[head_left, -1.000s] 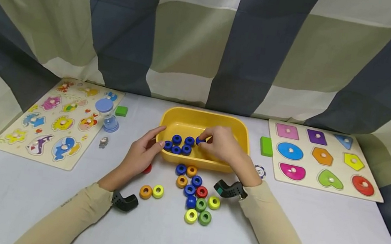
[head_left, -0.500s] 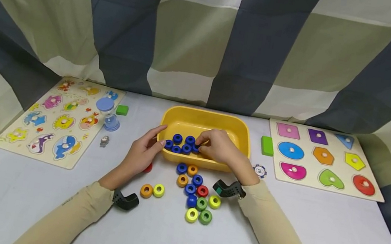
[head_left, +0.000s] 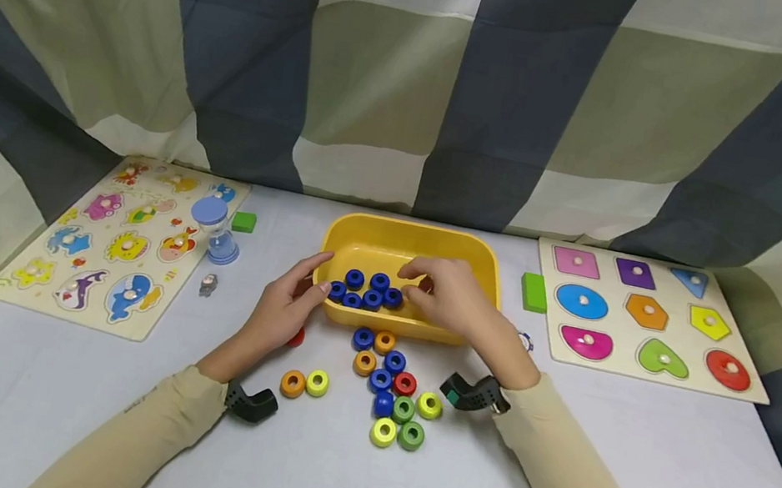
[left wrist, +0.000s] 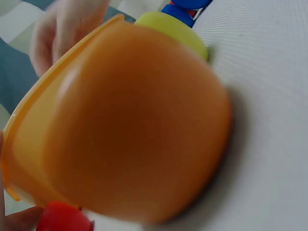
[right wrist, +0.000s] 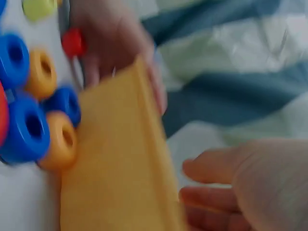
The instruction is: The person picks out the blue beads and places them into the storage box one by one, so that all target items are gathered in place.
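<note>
In the head view my left hand (head_left: 279,307) grips the left end of a yellow plastic tray (head_left: 416,330), thumb at the rim. Several blue ring beads (head_left: 372,299) lie in its front left part. My right hand (head_left: 450,293) is over the tray's right half, just right of the nearest blue bead (head_left: 393,298). Nothing shows between its fingers; in the right wrist view the thumb (right wrist: 209,166) and fingers stand apart beyond the tray wall (right wrist: 110,159). A red bead (head_left: 297,337) is partly hidden beside my left hand.
Loose blue, orange, red, green and yellow beads (head_left: 404,383) lie before the tray, with an orange bead (head_left: 292,384) further left. A puzzle board (head_left: 95,242) and sand timer (head_left: 214,230) stand left. Right are a green block (head_left: 534,292) and a shape puzzle (head_left: 646,316).
My right hand has set a blue bead down beside the other blue beads in the tray, let go and drawn back to the right. My left hand stays at the tray's left end.
</note>
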A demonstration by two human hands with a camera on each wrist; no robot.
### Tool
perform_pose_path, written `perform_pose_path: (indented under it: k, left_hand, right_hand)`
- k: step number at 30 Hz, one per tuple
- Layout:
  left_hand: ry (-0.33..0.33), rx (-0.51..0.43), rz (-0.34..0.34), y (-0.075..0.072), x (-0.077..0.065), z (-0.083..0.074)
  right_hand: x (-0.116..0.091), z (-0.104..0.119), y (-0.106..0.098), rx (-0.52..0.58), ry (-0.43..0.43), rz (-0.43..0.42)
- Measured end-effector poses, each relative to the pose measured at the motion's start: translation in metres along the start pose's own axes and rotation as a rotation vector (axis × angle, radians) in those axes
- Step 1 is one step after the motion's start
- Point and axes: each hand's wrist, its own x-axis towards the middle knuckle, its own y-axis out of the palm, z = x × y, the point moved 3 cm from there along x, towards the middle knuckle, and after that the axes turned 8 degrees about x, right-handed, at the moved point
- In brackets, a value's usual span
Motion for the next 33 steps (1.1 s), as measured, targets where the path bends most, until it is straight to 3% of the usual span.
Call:
perform_pose_path:
  k: [3,6,10,13,21,33]
  left_hand:
    - [0.000,-0.001,0.001,0.000,0.000,0.000]
    - [0.004,0.003,0.002,-0.001,0.000,0.000]
    - [0.008,0.012,-0.004,-0.002,0.001,0.000]
    - [0.009,0.009,-0.003,-0.002,0.000,0.000]
    - [0.014,0.012,-0.001,-0.001,0.000,0.000]
    - [0.010,0.000,0.008,-0.002,-0.001,0.000]
  right_hand:
    - [-0.026,0.016,-0.006,0.012,-0.163,-0.052]
    - [-0.049,0.024,-0.002,0.014,-0.230,-0.008]
    - [-0.062,0.021,0.016,-0.020,-0.186,0.150]
    - [-0.061,0.013,0.029,-0.055,-0.187,0.212]
    - [-0.057,0.001,0.041,0.017,-0.199,0.181]
    - [-0.059,0.007,0.052,-0.066,-0.201,0.100]
